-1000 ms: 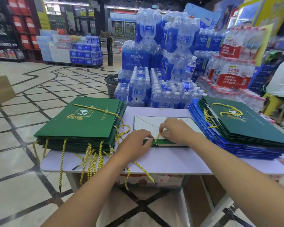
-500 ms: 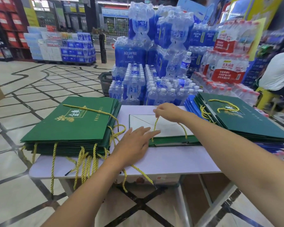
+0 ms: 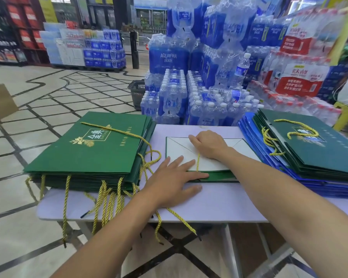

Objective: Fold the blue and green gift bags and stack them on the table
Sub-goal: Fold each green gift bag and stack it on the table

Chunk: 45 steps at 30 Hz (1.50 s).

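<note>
My left hand (image 3: 175,177) lies flat, fingers straight and spread, pressing the near edge of the flattened green paper gift bag (image 3: 219,176). The bag sits in the middle of the pale bench (image 3: 219,203), between the stack of folded green bags (image 3: 84,153) on my left and the mixed stack of blue and green bags (image 3: 319,155) on my right. My right hand (image 3: 209,145) rests on the bag's white folded-up bottom panel (image 3: 177,149), fingers curled on the twisted yellow cord handle (image 3: 197,162), which runs straight towards me across the white. To fold this well, I judge I should hold the left palm firm so the bag cannot slide, lay the cord flat rather than bunched under the paper, then press along the crease before moving the bag to a stack.
</note>
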Available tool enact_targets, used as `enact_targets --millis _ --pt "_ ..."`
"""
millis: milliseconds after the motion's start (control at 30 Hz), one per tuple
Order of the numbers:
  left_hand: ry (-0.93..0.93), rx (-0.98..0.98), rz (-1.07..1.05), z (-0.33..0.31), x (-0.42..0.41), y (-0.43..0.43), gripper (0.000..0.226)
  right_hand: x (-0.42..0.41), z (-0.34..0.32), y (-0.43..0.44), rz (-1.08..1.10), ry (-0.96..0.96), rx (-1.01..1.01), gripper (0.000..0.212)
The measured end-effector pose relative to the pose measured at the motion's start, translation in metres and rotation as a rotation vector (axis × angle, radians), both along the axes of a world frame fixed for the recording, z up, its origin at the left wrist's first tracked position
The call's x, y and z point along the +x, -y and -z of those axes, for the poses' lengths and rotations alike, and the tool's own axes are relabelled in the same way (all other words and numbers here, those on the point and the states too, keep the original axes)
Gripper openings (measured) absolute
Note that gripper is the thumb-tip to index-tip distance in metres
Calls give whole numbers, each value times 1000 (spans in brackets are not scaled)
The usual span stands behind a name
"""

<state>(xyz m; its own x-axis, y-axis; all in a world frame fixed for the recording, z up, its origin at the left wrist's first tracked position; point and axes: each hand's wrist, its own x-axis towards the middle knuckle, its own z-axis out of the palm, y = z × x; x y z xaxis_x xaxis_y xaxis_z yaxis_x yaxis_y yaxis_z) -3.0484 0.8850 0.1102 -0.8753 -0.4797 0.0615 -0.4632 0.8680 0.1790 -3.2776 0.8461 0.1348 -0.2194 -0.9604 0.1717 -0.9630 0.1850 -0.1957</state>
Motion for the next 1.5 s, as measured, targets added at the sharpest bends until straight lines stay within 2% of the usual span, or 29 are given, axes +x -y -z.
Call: enact_targets --millis 167,300,433,633,767,833,900,933,1000,1033,1167,1267,1333,1400,1500 --pt "-26 19 -5 2 1 3 45 -2 -2 0 13 -40 -6 63" --pt "-58 48 -18 5 1 7 42 -5 -13 -11 -12 -7 87 58" --pt "-74 70 -13 3 0 6 42 -6 -31 -44 -119 59 146 38" --pt "-65 70 1 -6 -1 5 43 -7 -28 -112 -192 42 157 56" --pt "-61 26 -19 -9 -4 8 42 -13 -23 -148 -280 -120 150 60" --pt "-56 -61 -19 -15 -4 11 45 -14 -21 -157 -297 -228 84 55" --pt "-103 -136 0 -26 -5 10 58 -13 -19 -162 -288 -340 -19 50" --pt "-129 -174 11 -33 -4 8 57 -11 -18 -163 -289 -391 -95 49" --pt "-217 -241 29 -50 -2 6 43 -7 -17 -164 -301 -466 -286 43" --pt "-279 -273 24 -57 0 8 40 -7 -18 -164 -295 -489 -349 38" --pt "-549 -450 -36 -87 12 15 53 -8 -38 -159 -191 -465 -514 16" --pt "-795 -499 -104 -113 16 18 50 -3 -71 -152 -98 -471 -608 11" --pt "-966 -497 -159 -132 17 18 50 3 -98 -149 -12 -404 -687 6" --pt "-1042 -468 -200 -145 16 17 54 7 -119 -145 69 -219 -747 19" --pt "-861 -437 -189 -145 8 16 54 8 -134 -143 98 203 -749 29"
